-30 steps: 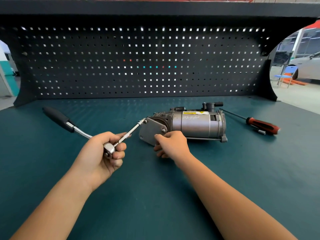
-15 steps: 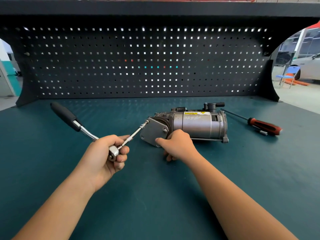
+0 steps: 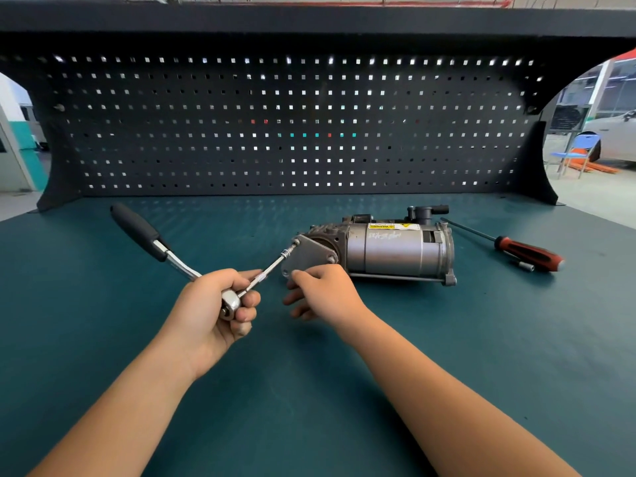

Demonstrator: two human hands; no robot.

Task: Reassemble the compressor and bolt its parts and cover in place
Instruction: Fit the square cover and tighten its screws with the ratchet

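on the teal counter [image 3: 481,339] the compressor [image 3: 389,249] lies on its side, right of centre. the left hand [image 3: 213,304] grips the ratchet [image 3: 175,261] at its head, its tip on the cover [image 3: 309,254]'s top bolt [image 3: 296,242]. the right hand [image 3: 323,290] touches the cover's lower edge, fingers loose.

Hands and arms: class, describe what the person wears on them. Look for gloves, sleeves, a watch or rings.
Nothing worn shows. The left hand and right hand are bare, with no gloves and no rings visible. The left forearm and right forearm are bare to the picture's lower edge: no sleeves, watch or wristband.
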